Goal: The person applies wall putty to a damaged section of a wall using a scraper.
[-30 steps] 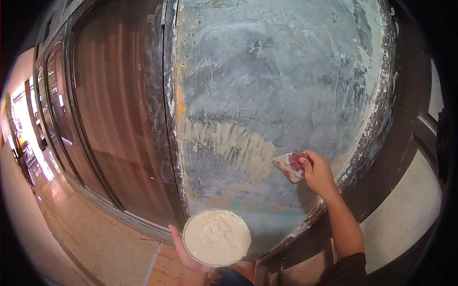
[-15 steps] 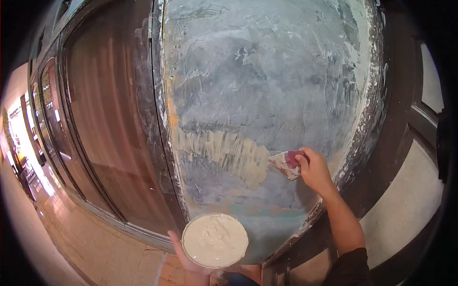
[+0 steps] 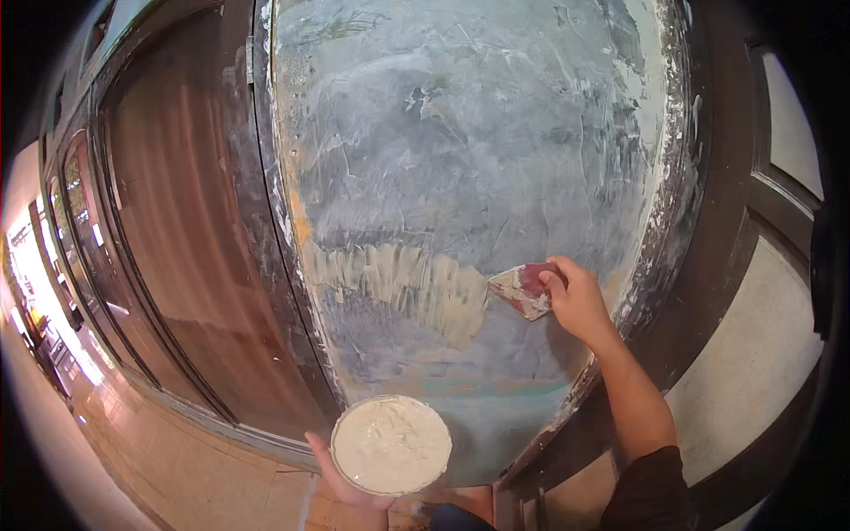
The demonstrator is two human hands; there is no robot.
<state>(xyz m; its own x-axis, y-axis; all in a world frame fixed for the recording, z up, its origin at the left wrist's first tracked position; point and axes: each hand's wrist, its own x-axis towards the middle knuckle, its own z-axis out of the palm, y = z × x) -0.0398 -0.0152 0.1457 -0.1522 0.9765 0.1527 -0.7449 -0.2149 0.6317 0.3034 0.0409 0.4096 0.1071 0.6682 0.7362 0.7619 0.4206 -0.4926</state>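
Note:
My right hand [image 3: 577, 299] grips a putty knife [image 3: 524, 288] by its dark red handle, its blade smeared with filler. The blade's tip is at the right end of a cream patch of filler [image 3: 416, 281] with ridged strokes across the grey wall [image 3: 460, 177]. Low in front, my left hand [image 3: 341, 482] supports a round tub [image 3: 390, 444] of cream filler from below and its left side. The thumb shows at the rim; the other fingers are mostly hidden under the tub.
Left of the wall stands a brown wooden panel [image 3: 186, 239] in a dark frame. A worn, paint-flecked post [image 3: 651, 212] edges the right side, beside a dark door [image 3: 735, 265] with pale panels. Tiled floor [image 3: 186, 442] runs off at lower left.
The view has shifted slightly, so the wall and tub sit a little further left. The putty knife stays by the right end of the filler patch, its blade slightly higher and closer to it.

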